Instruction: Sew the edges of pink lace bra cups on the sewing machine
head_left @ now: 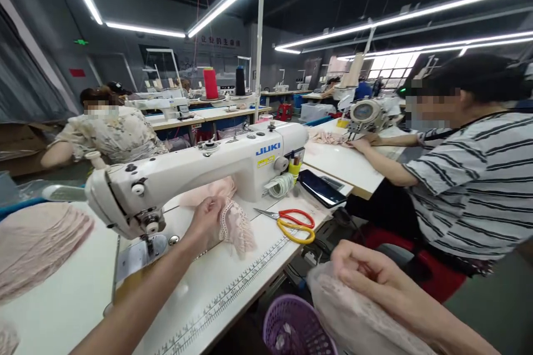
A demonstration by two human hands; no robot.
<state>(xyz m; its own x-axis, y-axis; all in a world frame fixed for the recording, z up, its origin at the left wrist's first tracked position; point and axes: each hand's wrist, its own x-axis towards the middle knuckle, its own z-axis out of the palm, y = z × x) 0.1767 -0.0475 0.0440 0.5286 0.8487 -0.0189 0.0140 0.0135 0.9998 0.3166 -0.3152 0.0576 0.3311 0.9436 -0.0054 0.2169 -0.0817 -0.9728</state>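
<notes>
Pinching sheer cloth [352, 308] lower right between closed fingertips of right hand [377, 274], probably keeping it off tabletop [204, 280]; pinching lace piece [237, 227] mid-frame in left hand [206, 217], likely for edge control.

Parts we miss
The bottom edge crops a purple basket [307, 319] and the sheer fabric [353, 316] in our right hand [375, 274]; the left edge, a fabric stack [37, 244]; our left hand [206, 219] covers some pink lace [236, 227].

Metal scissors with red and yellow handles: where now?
The scissors lie right of centre in the head view, on the white sewing table, between the pale pink lace fabric and black phone.
</notes>
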